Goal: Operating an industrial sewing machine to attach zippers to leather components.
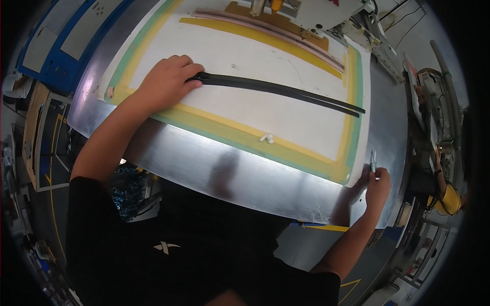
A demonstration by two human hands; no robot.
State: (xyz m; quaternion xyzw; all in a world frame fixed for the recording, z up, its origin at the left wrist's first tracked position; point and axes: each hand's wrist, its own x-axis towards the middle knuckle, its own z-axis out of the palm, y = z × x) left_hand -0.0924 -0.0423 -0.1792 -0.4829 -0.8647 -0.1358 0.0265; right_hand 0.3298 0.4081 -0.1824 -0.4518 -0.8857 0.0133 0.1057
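Note:
Two long black strips (275, 89) lie close together across the white sheet (245, 112), their far ends reaching its right taped border. At their left end, my left hand (171, 81) grips them between thumb and fingers. My right hand (377, 184) is at the right edge of the metal table (224, 171). It is closed around small snips (373, 162) whose pointed blades stick out beyond the fingers. The snips are well apart from the strips.
Behind the strips stand a sewing machine (326, 20) and a curved yellow guide strip (265, 42). A white scrap (266, 137) lies on the front tape. Blue panels (66, 41) stand at the far left. A person in a yellow sleeve (451, 200) is at the right.

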